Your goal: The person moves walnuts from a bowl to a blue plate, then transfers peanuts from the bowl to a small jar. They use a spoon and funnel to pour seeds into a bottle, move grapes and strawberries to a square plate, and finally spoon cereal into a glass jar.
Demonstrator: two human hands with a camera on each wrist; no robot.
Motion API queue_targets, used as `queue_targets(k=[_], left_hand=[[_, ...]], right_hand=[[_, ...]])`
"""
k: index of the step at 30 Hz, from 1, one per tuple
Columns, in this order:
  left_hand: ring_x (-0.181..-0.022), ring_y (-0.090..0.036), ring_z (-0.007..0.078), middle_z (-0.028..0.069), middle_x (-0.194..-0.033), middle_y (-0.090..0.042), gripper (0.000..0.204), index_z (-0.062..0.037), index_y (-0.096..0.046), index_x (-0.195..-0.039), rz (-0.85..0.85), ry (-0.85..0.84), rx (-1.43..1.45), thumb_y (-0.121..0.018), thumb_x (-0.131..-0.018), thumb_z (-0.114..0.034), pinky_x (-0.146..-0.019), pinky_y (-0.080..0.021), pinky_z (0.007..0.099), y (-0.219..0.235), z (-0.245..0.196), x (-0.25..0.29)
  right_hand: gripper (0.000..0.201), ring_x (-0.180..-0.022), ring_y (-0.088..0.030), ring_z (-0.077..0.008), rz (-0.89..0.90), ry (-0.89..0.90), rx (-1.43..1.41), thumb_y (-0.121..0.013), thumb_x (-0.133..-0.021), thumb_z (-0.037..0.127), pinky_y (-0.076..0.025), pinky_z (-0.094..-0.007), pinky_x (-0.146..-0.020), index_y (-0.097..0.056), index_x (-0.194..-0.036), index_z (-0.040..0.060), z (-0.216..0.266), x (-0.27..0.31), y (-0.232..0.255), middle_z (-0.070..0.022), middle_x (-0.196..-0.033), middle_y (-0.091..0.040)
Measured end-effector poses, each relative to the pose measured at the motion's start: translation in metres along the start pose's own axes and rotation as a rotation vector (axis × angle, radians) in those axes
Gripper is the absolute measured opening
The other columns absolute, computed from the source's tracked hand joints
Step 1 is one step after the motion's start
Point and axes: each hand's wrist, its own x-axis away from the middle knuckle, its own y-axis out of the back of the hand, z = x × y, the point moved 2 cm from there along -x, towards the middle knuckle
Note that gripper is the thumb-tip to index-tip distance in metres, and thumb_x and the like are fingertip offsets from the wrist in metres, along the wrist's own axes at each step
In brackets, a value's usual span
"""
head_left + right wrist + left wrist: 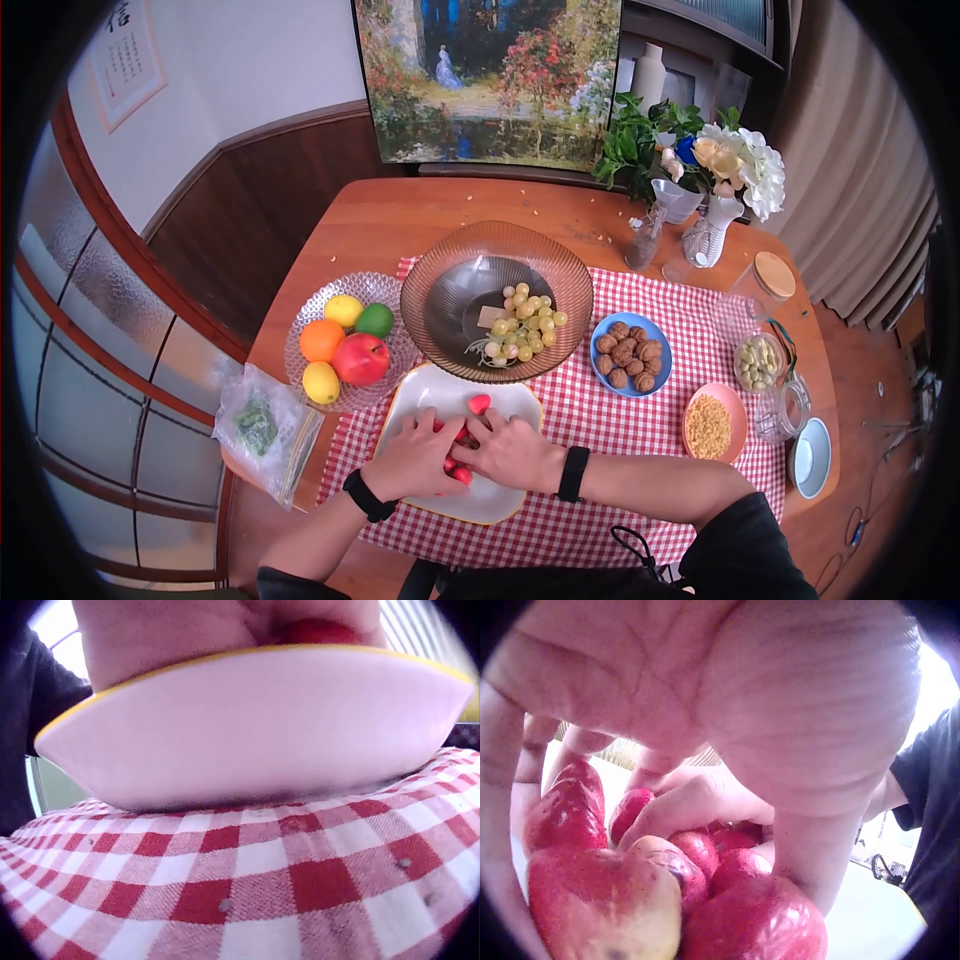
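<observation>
Both hands are over a white plate with a yellow rim [505, 513], among small glossy red fruits [461, 474] with pale yellow patches. My left hand [415, 458] cups the fruits from the left; its spread fingers and thumb curve round several of them [604, 900] in the left wrist view. From the right, my right hand [512, 452] reaches in with curled fingers on the fruits, and one arched finger shows in the left wrist view. One red fruit [479, 404] lies just beyond the fingertips. In the right wrist view the plate's side [255, 735] hides most of this hand.
Behind the plate stands a brown glass bowl [430, 250] with green grapes [530, 325]. A glass fruit dish [300, 300] and plastic bag [265, 430] are left. Rightward are walnuts [630, 355] on a blue plate, a pink bowl [735, 440], jars and a light-blue bowl [810, 458].
</observation>
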Motion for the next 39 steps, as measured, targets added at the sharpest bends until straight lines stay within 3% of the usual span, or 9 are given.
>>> queue_targets(k=[5,8,10,15,19,24,28,33,39], left_hand=[[-0.099,-0.049,0.0462,0.023,-0.11,-0.047,0.072,-0.0073,-0.045,-0.12,0.052,-0.011,0.021,-0.074,-0.061,-0.037,-0.088,-0.042,0.0496,-0.009,0.011,-0.003],[-0.098,-0.05,0.0456,0.0225,-0.109,-0.048,0.064,-0.0064,-0.044,-0.119,-0.072,-0.033,-0.002,-0.07,-0.065,-0.029,-0.088,-0.042,0.0495,-0.008,0.014,0.001],[-0.097,-0.051,0.0457,0.0223,-0.109,-0.049,0.06,-0.0078,-0.044,-0.121,-0.117,-0.027,-0.005,-0.067,-0.068,-0.024,-0.088,-0.042,0.0496,-0.004,0.013,0.002],[-0.095,-0.052,0.045,0.0215,-0.113,-0.048,0.073,-0.0122,-0.039,-0.133,-0.1,0.017,-0.094,-0.069,-0.068,-0.028,-0.086,-0.044,0.0489,-0.006,0.007,0.009],[-0.096,-0.051,0.0432,0.0217,-0.113,-0.047,0.091,-0.0149,-0.036,-0.137,-0.057,-0.019,-0.085,-0.076,-0.059,-0.038,-0.088,-0.044,0.0477,0.0,0.005,0.012],[-0.095,-0.05,0.043,0.0216,-0.11,-0.05,0.074,-0.0143,-0.042,-0.13,-0.023,-0.027,-0.049,-0.073,-0.064,-0.03,-0.087,-0.043,0.0462,-0.003,0.007,0.006],[-0.1,-0.049,0.0403,0.0189,-0.11,-0.051,0.061,-0.0149,-0.05,-0.124,-0.051,0.0,-0.008,-0.07,-0.068,-0.025,-0.089,-0.041,0.0466,-0.002,0.005,0.006],[-0.097,-0.05,0.035,0.0153,-0.097,-0.058,0.047,-0.0127,-0.055,-0.114,-0.084,-0.107,-0.085,-0.068,-0.07,-0.024,-0.085,-0.041,0.0437,-0.007,0.009,0.002],[-0.097,-0.05,0.0334,0.0134,-0.088,-0.06,0.044,-0.0104,-0.056,-0.11,-0.116,-0.081,-0.123,-0.068,-0.071,-0.026,-0.084,-0.041,0.0422,-0.01,0.008,0.003]], right_hand=[[0.022,-0.082,-0.061,-0.031,0.065,0.041,-0.054,-0.054,-0.081,0.018,-0.053,-0.0321,-0.052,-0.062,-0.102,0.0187,-0.002,-0.005,0.002,-0.0112,-0.097,-0.055],[0.026,-0.083,-0.062,-0.0329,0.118,0.043,-0.058,-0.054,-0.081,0.016,-0.054,-0.0315,-0.053,-0.06,-0.106,0.0164,-0.002,-0.008,0.003,-0.0115,-0.098,-0.055],[0.029,-0.09,-0.06,-0.0354,0.226,-0.02,-0.067,-0.056,-0.083,0.022,-0.055,-0.0334,-0.056,-0.058,-0.112,0.0159,0.0,-0.008,0.005,-0.0143,-0.105,-0.055],[0.043,-0.102,-0.054,-0.0356,0.183,0.002,0.023,-0.06,-0.082,0.043,-0.054,-0.0365,-0.06,-0.057,-0.116,0.0163,0.01,-0.004,0.011,-0.0159,-0.111,-0.053],[0.041,-0.093,-0.057,-0.0303,0.175,-0.009,0.01,-0.061,-0.081,0.043,-0.054,-0.0341,-0.056,-0.058,-0.111,0.0161,0.012,-0.005,0.008,-0.0141,-0.104,-0.055],[0.024,-0.071,-0.061,-0.0253,0.07,0.058,-0.031,-0.06,-0.083,0.032,-0.053,-0.0311,-0.05,-0.06,-0.1,0.0147,0.009,-0.004,-0.005,-0.0106,-0.093,-0.054],[0.019,-0.069,-0.061,-0.0253,0.045,0.09,-0.054,-0.058,-0.084,0.028,-0.053,-0.0304,-0.05,-0.06,-0.095,0.0135,0.01,-0.002,0.001,-0.0107,-0.092,-0.053],[0.015,-0.068,-0.061,-0.0248,0.036,0.113,-0.046,-0.058,-0.083,0.023,-0.052,-0.0289,-0.048,-0.058,-0.093,0.0123,0.012,-0.002,0.007,-0.0107,-0.093,-0.052],[0.024,-0.067,-0.064,-0.0265,0.015,0.071,-0.06,-0.06,-0.08,0.021,-0.054,-0.0311,-0.049,-0.057,-0.1,0.0096,0.012,-0.004,0.017,-0.0118,-0.094,-0.054]])
